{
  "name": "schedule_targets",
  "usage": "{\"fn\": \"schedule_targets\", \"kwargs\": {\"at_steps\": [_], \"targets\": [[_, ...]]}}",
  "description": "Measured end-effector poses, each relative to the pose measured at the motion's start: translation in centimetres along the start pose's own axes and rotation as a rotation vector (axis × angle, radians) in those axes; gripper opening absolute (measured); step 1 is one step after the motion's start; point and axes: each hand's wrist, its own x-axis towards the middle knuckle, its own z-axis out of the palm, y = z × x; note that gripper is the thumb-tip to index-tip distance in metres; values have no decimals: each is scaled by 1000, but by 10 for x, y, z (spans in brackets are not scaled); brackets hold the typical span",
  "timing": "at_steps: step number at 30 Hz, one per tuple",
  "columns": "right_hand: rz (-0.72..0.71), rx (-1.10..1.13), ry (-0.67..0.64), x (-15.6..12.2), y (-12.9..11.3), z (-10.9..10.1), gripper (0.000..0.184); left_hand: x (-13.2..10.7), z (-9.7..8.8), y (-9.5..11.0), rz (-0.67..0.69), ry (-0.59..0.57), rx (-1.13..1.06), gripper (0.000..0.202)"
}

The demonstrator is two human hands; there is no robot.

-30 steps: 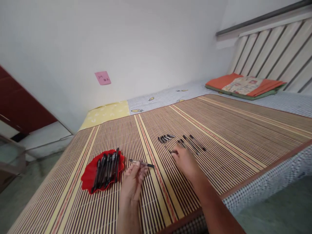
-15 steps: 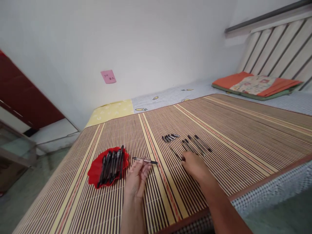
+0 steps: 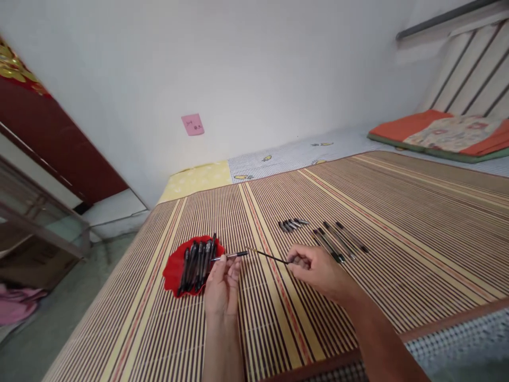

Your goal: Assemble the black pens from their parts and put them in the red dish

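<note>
My left hand (image 3: 221, 284) pinches a pen barrel (image 3: 240, 254) with a dark end pointing right. Closed round one end of a thin dark pen refill (image 3: 272, 258) is my right hand (image 3: 316, 268). The refill's light tip points left, close to the barrel's dark end; whether the two touch, I cannot tell. Beside my left hand lies a red scalloped dish (image 3: 170, 273) bearing several black pens (image 3: 194, 265). Short dark pen caps (image 3: 293, 225) lie in a row beyond my right hand. To the right are several slender pen refills (image 3: 338, 239) with dark ends.
A striped bamboo mat (image 3: 377, 212) covers the bed. Folded orange and floral fabric (image 3: 441, 132) lies at the back right. The wall behind carries a pink note (image 3: 193, 124). On the left, a glass-fronted cabinet (image 3: 43, 207) stands past the bed's edge.
My right hand has lifted the refill off the mat and brought it left, towards the barrel in my left hand. The view has swung slightly left.
</note>
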Motion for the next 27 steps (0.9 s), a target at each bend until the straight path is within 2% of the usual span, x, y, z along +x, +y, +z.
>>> {"fn": "schedule_targets", "kwargs": {"at_steps": [5, 18, 24, 27], "targets": [[-33, -16, 3, 0, -3, -1, 5, 0, 0, 3, -7, 37, -41, 22], [-25, -46, -12, -3, -9, -4, 7, -1, 1, 6, -3, -30, -44, 21], [-68, -227, 22, -5, -6, -8, 8, 1, -6, 5, 96, -102, 24, 4], [-107, -303, 68, -6, -9, -7, 10, -1, -7, 5, 151, -155, 98, 18]]}}
